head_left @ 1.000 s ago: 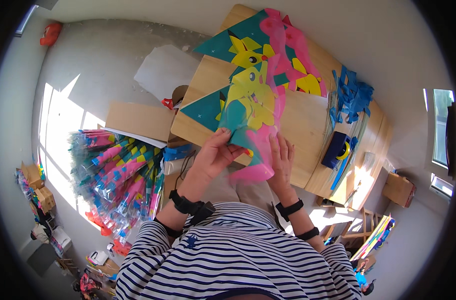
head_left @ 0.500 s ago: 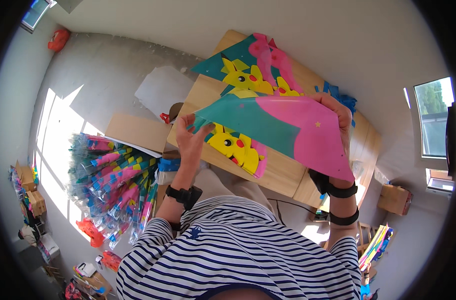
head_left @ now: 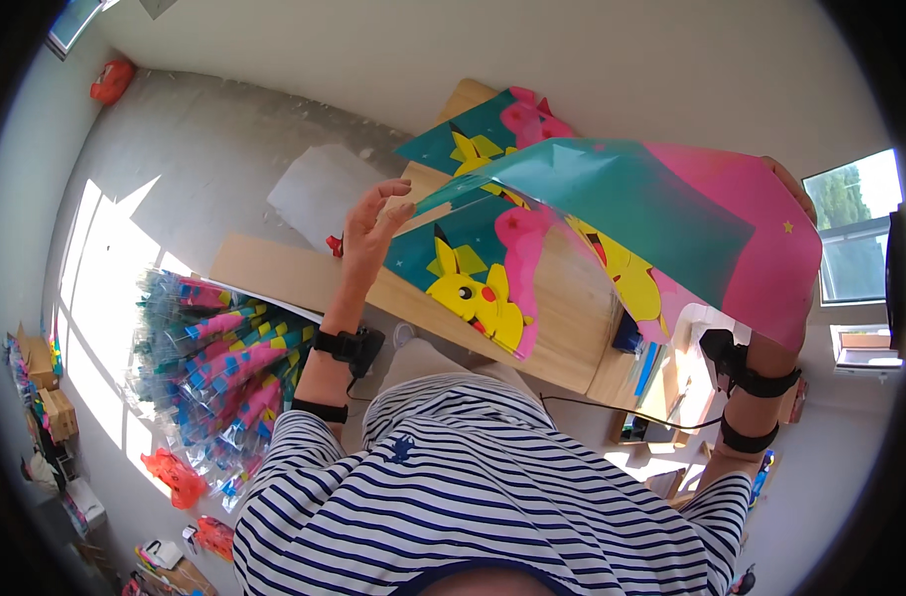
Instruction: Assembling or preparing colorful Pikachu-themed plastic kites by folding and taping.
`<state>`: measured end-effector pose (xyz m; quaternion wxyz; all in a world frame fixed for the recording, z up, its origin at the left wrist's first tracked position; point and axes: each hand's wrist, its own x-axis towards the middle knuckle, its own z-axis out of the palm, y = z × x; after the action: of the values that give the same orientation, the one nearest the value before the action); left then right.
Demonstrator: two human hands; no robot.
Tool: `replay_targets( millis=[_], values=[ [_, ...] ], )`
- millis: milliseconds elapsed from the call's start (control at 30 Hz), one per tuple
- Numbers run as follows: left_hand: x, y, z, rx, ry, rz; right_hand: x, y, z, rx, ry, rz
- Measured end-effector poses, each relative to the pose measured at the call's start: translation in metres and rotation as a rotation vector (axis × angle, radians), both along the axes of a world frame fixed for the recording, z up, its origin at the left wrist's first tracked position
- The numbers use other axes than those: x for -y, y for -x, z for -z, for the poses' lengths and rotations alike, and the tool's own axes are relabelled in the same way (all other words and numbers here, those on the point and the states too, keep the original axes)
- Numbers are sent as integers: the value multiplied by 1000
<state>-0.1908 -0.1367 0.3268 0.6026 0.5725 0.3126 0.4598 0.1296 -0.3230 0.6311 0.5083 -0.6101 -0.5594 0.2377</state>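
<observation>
A large, glossy teal-and-pink printed sheet (head_left: 661, 209) arches between my hands above the table, its underside showing part of a yellow cartoon figure. My left hand (head_left: 373, 223) is at its narrow teal tip, thumb and fingers closed around the corner. My right hand (head_left: 792, 189) grips the wide pink end; most of its fingers are hidden behind the sheet. Beneath, a matching sheet (head_left: 473, 283) with a yellow eared figure lies on the wooden table (head_left: 552, 363). Another such sheet (head_left: 453, 129) lies farther back, partly covered by the raised one.
Many-coloured plastic-wrapped bundles (head_left: 224, 348) are heaped on the floor at left, beside a cardboard panel (head_left: 274, 268). A white sheet (head_left: 324, 189) lies on the floor beyond. A red bag (head_left: 175, 477) sits near the bundles. A black cable (head_left: 631, 409) runs past the table's near edge.
My right hand has moved right and outward, drawing the sheet wider across the table. My left hand has risen slightly with the teal tip. More of the sheet lying below now shows.
</observation>
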Motion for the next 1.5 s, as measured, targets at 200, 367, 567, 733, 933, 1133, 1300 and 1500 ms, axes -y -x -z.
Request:
replay_targets(
  millis=[200, 367, 567, 733, 933, 1133, 1300, 1500],
  values=[
    [21, -17, -28, 113, -7, -2, 75, -10, -20, -16, -90, 86],
    [-10, -7, -45, 132, -6, 90, 120, -44, -28, -131, -107, 121],
    [-30, 40, -134, 7, -131, 289, 135, -145, -36, -525, -36, 98],
    [-31, 51, -197, 15, -376, 412, 136, -188, 11, -836, -24, 97],
    [-11, 54, -244, -68, -431, 416, 115, -209, 61, -925, -77, 169],
    [-3, 52, -264, 16, -451, 451, 98, -191, 59, -923, -87, 249],
    [13, 39, -279, -7, -475, 215, 93, -187, 62, -862, -118, 279],
    [18, 32, -279, 95, -441, 52, 99, -194, 71, -774, -258, 289]
  ],
)
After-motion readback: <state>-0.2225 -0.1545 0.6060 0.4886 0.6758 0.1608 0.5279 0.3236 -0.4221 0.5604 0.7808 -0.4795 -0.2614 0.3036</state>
